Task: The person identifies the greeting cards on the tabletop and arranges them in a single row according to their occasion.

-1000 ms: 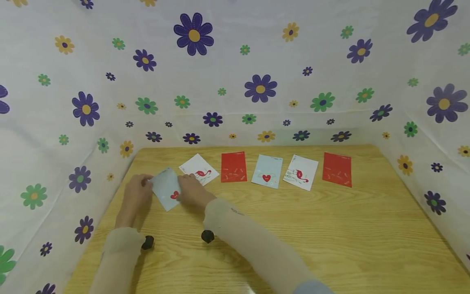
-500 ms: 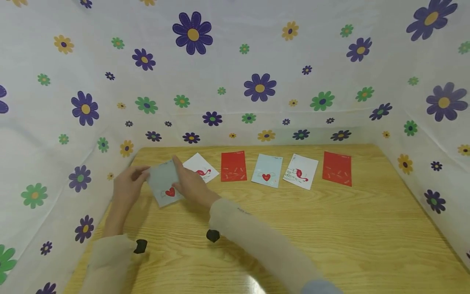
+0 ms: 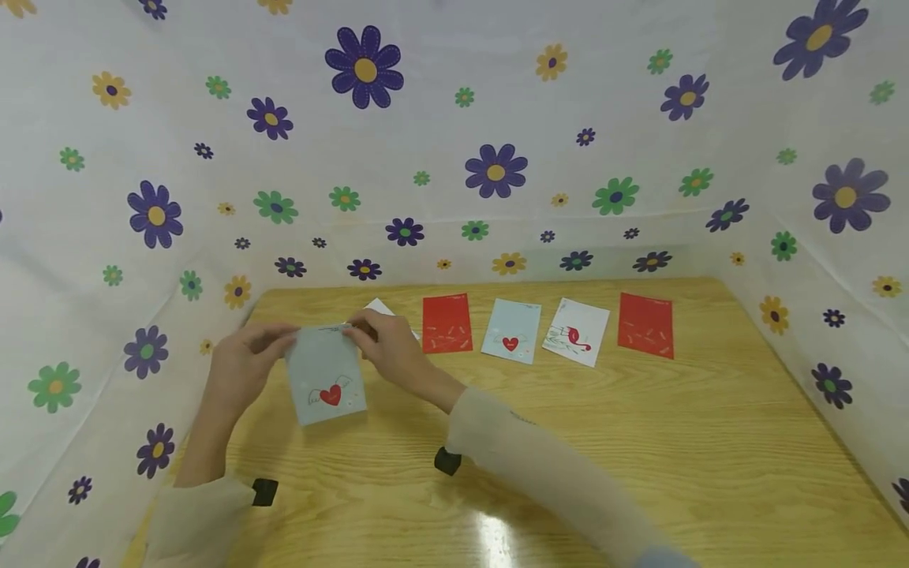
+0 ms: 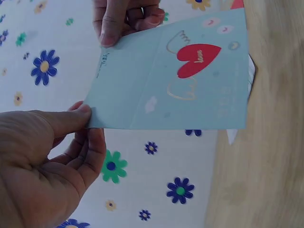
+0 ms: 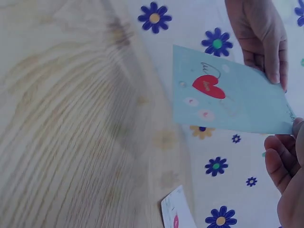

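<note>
A light blue greeting card (image 3: 319, 367) with a red winged heart hangs between my two hands, its heart end lowest. My left hand (image 3: 245, 367) pinches its upper left corner between thumb and fingers. At the upper right corner my right hand (image 3: 394, 347) does the same. The left wrist view shows the left thumb lying on the face of the blue card (image 4: 128, 90), with "love" lettered in the heart. In the right wrist view both hands hold the card (image 5: 228, 107) by its end with small print. Behind the right hand, a white card (image 3: 382, 306) is mostly hidden.
Along the back of the wooden table (image 3: 568, 442) lie a red card (image 3: 447, 323), a blue heart card (image 3: 513, 327), a white flamingo card (image 3: 577, 331) and another red card (image 3: 645, 325). White flowered cloth (image 3: 426, 118) walls in the back and sides.
The blue card has come up off the table and turned more upright towards me. My right hand has shifted from its side to its upper right corner; the left stays at the upper left.
</note>
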{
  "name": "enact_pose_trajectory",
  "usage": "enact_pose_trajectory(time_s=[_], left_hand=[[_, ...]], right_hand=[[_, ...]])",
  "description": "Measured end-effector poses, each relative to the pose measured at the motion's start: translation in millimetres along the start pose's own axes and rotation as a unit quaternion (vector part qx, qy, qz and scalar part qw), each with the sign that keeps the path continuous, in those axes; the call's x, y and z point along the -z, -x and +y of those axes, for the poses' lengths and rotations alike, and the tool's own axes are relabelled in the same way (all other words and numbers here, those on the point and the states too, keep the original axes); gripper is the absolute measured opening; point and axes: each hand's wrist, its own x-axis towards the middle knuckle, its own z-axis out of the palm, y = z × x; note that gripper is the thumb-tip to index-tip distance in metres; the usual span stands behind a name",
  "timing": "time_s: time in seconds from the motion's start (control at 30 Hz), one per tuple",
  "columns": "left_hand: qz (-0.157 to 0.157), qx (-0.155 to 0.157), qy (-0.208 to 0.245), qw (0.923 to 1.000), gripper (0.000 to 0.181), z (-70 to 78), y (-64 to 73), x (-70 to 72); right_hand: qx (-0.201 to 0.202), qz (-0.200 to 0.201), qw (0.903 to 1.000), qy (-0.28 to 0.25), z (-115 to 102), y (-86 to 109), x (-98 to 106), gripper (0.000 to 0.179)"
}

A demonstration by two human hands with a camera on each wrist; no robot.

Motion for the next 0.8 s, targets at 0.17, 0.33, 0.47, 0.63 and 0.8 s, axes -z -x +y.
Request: enact_pose_trajectory(time_s=[0.17,0.33,0.47,0.63,0.8], left_hand=[[-0.026,0.007,0.01,0.9996,0.026,23.0,4.8,3.8],[-0.043,0.006,0.015,0.9989,0.026,36.6,8.8,7.5],[-0.049,0.015,0.015,0.9986,0.028,44.9,11.9,10.3],[-0.069,0.057,0.023,0.9957,0.031,54.4,15.8,12.0],[-0.098,0.077,0.041,0.9913,0.029,56.5,19.6,10.5]], right_hand=[[-0.035,0.016,0.9968,-0.07,-9.2,8.3,15.5,0.01],[-0.058,0.006,0.9943,-0.089,-19.6,13.3,28.6,0.009],[-0.063,0.001,0.9935,-0.095,-29.1,16.0,35.8,0.008],[-0.087,-0.002,0.9899,-0.112,-40.2,23.9,44.2,0.008],[-0.108,-0.016,0.9882,-0.108,-46.2,33.4,51.8,0.01]])
